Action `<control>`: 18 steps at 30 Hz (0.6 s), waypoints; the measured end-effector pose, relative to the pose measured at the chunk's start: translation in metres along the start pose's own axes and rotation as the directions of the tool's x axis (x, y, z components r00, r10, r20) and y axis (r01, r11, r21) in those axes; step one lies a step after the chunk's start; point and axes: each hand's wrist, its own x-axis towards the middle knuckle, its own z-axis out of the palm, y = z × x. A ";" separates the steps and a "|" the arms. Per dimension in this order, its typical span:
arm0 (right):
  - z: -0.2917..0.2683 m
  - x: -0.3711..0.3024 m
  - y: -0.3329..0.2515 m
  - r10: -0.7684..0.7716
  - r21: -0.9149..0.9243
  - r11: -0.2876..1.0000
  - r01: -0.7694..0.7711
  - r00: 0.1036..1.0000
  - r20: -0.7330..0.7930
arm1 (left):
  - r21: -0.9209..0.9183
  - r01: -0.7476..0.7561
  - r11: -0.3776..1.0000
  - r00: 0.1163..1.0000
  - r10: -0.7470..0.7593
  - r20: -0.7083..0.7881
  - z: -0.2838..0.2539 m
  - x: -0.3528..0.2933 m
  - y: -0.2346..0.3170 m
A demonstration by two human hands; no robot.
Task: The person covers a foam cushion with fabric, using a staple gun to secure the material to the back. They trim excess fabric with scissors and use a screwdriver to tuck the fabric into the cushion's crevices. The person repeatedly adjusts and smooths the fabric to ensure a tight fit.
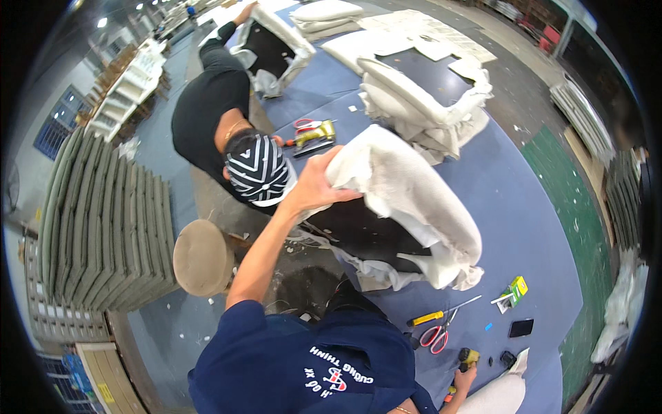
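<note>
Over the desk's [531, 228] left edge: tilted padded panel [427, 193]
My left hand [321, 185]: arm outstretched, clenched on its rim
My right hand [465, 381]: low, wrapped around a yellow-black tool [469, 355]
Open room: toward right edge

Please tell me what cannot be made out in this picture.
Head view:
Left hand: some fingertips, hidden behind the cream fabric-covered black panel.
Yellow and black tool: its grip, covered by the right hand.
Cream padded piece: one end, cut off by the lower edge.
</note>
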 end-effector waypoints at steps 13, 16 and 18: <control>0.075 -0.036 0.007 0.082 -0.096 0.989 -0.112 0.960 -0.268 | 0.212 -0.128 0.969 0.972 0.081 0.219 0.039 0.004 0.076; 0.068 -0.026 0.011 0.178 -0.014 0.982 -0.190 0.940 -0.291 | 0.188 -0.131 0.973 0.966 0.083 0.245 0.054 -0.003 0.094; 0.063 -0.026 0.005 0.181 -0.073 0.975 -0.210 0.939 -0.292 | 0.123 -0.168 0.978 0.946 0.125 0.299 0.064 -0.006 0.097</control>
